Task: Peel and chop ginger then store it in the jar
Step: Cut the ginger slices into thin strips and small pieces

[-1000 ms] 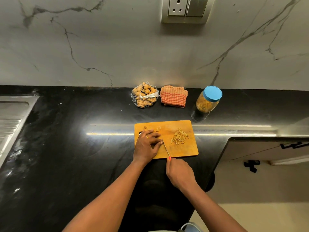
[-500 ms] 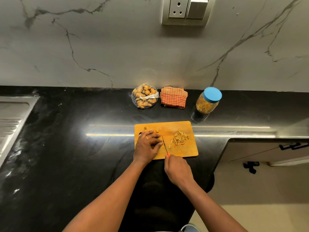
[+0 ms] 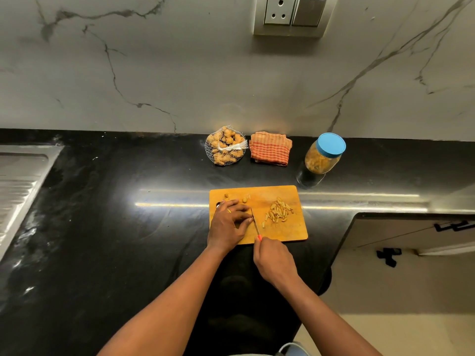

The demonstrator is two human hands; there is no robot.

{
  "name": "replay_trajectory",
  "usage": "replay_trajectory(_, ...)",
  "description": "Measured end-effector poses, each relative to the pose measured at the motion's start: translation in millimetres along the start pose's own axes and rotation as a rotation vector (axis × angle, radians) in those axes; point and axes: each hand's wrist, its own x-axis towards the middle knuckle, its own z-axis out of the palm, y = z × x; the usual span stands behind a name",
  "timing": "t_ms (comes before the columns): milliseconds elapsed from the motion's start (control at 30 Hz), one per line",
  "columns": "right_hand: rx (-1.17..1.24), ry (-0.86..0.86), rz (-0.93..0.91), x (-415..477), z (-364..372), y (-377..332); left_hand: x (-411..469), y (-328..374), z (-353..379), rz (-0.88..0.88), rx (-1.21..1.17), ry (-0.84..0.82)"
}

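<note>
Head view. A wooden cutting board [image 3: 282, 196] lies on the black surface [image 3: 128, 227], long axis left to right.

The right hand [image 3: 273, 260], at the board's near edge, is closed round the red handle of a knife [image 3: 255, 219]. The blade points away from the person, tilted slightly left.

The left hand [image 3: 228, 222] rests on the board's left half, fingers curled down, tips touching the blade's left side. What they pin is hidden, so it cannot be told whether they hold anything.

A heap of cut ginger strips [image 3: 279, 213] lies just right of the blade. Two small ginger bits [image 3: 244, 200] sit beyond the left hand.

The jar [image 3: 321, 158], blue-lidded and part full, stands beyond the board's far right corner. A checked cloth [image 3: 270, 149] lies to the jar's left, and a net bag of ginger [image 3: 225, 147] lies left of the cloth.
</note>
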Motion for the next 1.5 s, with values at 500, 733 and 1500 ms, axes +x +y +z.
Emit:
replay_trajectory(500, -0.075, -0.062, 0.013, 3.6, -0.5, -2.2, 0.0, 1.8, -1.1, 0.007, 0.008, -0.005)
replay_trajectory(733, -0.073, -0.053, 0.011, -10.1, -3.4, 8.9, -0.2, 1.6, -1.4, -0.01, 0.005, -0.001)
replay_trajectory(1500, -0.011, 0.027, 0.01, -0.7, -2.8, 25.0, 5.3, 6.6, -4.4, -0.088, -0.012, 0.066)
